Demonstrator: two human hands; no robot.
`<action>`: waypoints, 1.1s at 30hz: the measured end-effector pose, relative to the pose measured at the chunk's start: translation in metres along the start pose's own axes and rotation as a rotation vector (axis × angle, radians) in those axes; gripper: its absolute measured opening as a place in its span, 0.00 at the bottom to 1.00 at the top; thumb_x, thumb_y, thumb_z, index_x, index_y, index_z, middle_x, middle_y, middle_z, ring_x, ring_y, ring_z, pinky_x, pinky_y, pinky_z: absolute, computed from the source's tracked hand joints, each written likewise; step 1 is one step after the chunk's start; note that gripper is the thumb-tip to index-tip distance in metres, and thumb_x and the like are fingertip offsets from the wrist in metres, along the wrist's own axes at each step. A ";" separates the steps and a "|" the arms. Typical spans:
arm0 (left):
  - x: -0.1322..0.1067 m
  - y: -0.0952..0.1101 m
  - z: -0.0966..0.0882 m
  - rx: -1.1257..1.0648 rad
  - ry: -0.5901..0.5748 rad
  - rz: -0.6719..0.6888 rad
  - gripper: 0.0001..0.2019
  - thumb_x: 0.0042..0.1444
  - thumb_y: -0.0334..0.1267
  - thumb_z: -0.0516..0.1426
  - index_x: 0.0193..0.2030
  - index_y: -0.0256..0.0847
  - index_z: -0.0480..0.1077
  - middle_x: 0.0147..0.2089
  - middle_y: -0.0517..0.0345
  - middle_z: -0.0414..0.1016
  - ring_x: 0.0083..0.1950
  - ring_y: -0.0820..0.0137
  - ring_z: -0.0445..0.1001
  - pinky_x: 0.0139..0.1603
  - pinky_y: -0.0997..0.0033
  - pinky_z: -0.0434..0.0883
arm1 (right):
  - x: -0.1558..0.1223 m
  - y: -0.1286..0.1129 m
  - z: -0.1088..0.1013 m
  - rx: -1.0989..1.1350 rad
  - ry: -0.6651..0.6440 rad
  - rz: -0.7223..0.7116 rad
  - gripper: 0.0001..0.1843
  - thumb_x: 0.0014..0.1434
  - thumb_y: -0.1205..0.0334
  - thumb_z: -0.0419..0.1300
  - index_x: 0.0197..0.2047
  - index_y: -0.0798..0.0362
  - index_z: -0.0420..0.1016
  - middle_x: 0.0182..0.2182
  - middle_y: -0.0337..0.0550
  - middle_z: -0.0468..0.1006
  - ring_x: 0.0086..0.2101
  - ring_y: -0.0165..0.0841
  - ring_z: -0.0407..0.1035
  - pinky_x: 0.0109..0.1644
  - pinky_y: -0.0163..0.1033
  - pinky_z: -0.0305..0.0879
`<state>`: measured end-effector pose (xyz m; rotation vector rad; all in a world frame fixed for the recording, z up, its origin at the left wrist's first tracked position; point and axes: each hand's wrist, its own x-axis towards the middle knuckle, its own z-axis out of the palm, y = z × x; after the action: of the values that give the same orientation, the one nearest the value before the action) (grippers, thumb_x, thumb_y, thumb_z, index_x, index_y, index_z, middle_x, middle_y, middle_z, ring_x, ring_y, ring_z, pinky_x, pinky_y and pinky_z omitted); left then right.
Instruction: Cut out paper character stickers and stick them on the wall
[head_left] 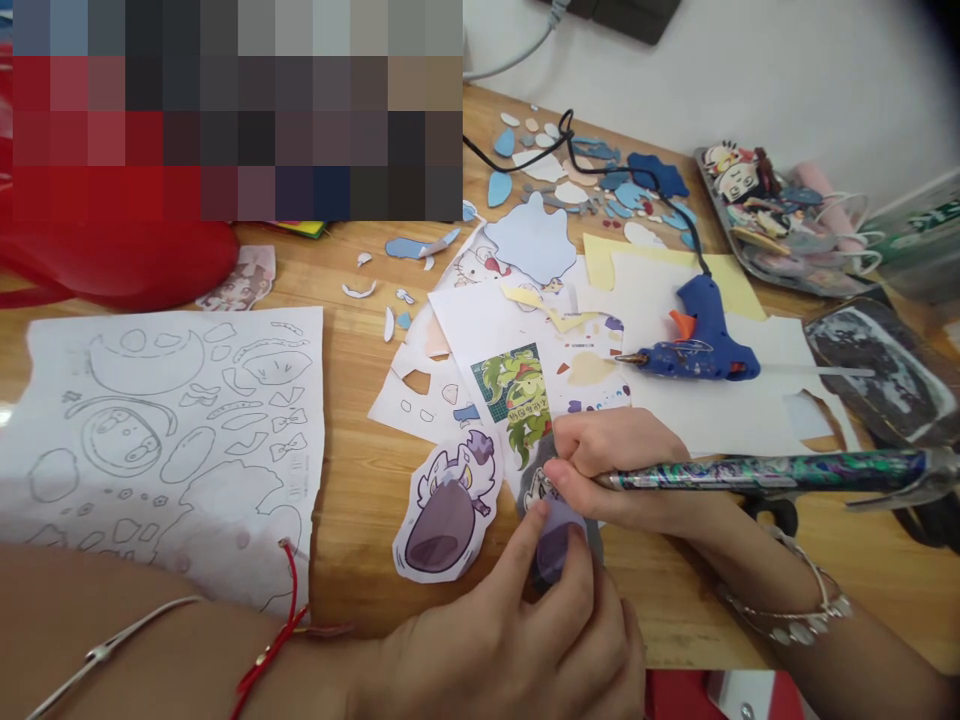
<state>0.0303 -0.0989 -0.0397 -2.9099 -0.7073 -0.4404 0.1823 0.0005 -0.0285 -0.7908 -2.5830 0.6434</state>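
My left hand (517, 620) comes from below, its index and middle fingers apart, fingertips pressing on a small purple and grey character cutout (551, 550) on a dark backing. My right hand (615, 465) is closed round a pen (750, 472) with a swirled green and purple barrel. Its thumb and fingertips are at the top of the same cutout. The pen's point is hidden by the fingers. Just left of my left hand lies a paper picture (446, 515) of a similar white and purple character with a large purple oval.
A blue glue gun (701, 340) lies on paper at the right, its black cord running back. A sheet of outlined shapes (187, 440) lies left. Coloured scraps (532, 240) spread behind; a filled tray (780, 220) stands back right. A red item (150, 270) is at the left.
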 end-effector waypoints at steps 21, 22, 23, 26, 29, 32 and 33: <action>0.001 -0.019 -0.018 0.022 -0.161 0.184 0.21 0.58 0.29 0.40 0.57 0.35 0.59 0.55 0.50 0.64 0.54 0.56 0.66 0.51 0.53 0.72 | -0.012 0.011 -0.007 0.324 0.144 0.106 0.19 0.54 0.73 0.54 0.18 0.54 0.49 0.16 0.32 0.55 0.19 0.21 0.49 0.22 0.31 0.48; 0.002 -0.019 -0.017 0.024 -0.165 0.183 0.21 0.58 0.29 0.40 0.57 0.35 0.59 0.55 0.50 0.64 0.54 0.56 0.66 0.51 0.53 0.72 | -0.012 0.011 -0.007 0.246 0.102 0.101 0.19 0.55 0.73 0.53 0.17 0.54 0.49 0.16 0.32 0.54 0.19 0.21 0.48 0.22 0.31 0.47; 0.002 -0.019 -0.017 0.028 -0.160 0.181 0.21 0.58 0.29 0.40 0.57 0.35 0.59 0.55 0.50 0.65 0.54 0.56 0.66 0.51 0.54 0.72 | -0.012 0.011 -0.008 0.183 0.077 0.101 0.20 0.55 0.72 0.53 0.17 0.54 0.49 0.16 0.32 0.53 0.19 0.21 0.48 0.22 0.31 0.47; 0.002 -0.020 -0.017 0.040 -0.141 0.182 0.21 0.57 0.29 0.40 0.56 0.35 0.59 0.54 0.50 0.65 0.53 0.56 0.66 0.51 0.54 0.72 | -0.011 0.010 -0.008 0.088 0.050 0.098 0.20 0.57 0.70 0.52 0.17 0.55 0.49 0.16 0.33 0.53 0.18 0.21 0.47 0.23 0.32 0.47; 0.002 -0.020 -0.018 0.054 -0.138 0.181 0.21 0.57 0.29 0.40 0.56 0.35 0.60 0.54 0.51 0.65 0.53 0.57 0.67 0.51 0.55 0.72 | -0.012 0.010 -0.008 0.047 0.036 0.091 0.20 0.57 0.69 0.52 0.17 0.55 0.50 0.16 0.33 0.53 0.18 0.21 0.47 0.23 0.32 0.46; 0.002 -0.019 -0.018 0.061 -0.137 0.181 0.20 0.58 0.29 0.40 0.56 0.36 0.60 0.54 0.52 0.65 0.53 0.58 0.67 0.51 0.56 0.73 | -0.012 0.011 -0.008 0.028 0.036 0.092 0.20 0.57 0.69 0.52 0.16 0.55 0.51 0.16 0.33 0.54 0.18 0.22 0.49 0.23 0.33 0.46; 0.002 -0.019 -0.018 0.060 -0.138 0.182 0.20 0.58 0.29 0.40 0.56 0.36 0.60 0.53 0.52 0.66 0.53 0.58 0.67 0.50 0.56 0.73 | -0.012 0.012 -0.008 0.025 0.030 0.090 0.20 0.57 0.69 0.52 0.16 0.55 0.51 0.16 0.33 0.54 0.18 0.22 0.49 0.23 0.33 0.46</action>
<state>0.0189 -0.0846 -0.0212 -2.9336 -0.4562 -0.1975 0.2004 0.0045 -0.0308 -0.9057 -2.5190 0.6838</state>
